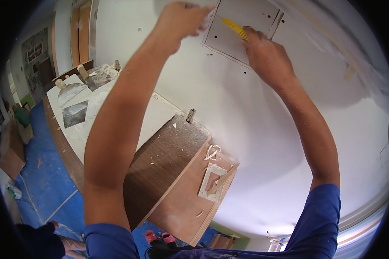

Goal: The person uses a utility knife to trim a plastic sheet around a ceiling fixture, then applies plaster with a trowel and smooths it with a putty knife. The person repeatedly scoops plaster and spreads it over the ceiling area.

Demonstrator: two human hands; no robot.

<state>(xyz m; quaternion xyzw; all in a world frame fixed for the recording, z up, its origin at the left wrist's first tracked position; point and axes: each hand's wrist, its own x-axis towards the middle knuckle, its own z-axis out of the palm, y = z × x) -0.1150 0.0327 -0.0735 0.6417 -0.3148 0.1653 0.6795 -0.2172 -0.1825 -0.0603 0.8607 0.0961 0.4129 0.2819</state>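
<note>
A square drywall patch is set in the pale wall, with a rough seam around it and several dark screw heads. My right hand is closed around the handle of a yellow utility knife. The knife lies across the patch, its front end toward the patch's left seam. Left of that seam, my left hand is raised close to the wall with its fingers drawn together. Something whitish shows at those fingertips, too small and blurred to name.
Below stands a brown cabinet top with white crumbs and a small metal piece. A white board there bears a scraper and a dark square plate. A white rectangular frame lies lower. Blue sheeting covers the floor; another person is at lower left.
</note>
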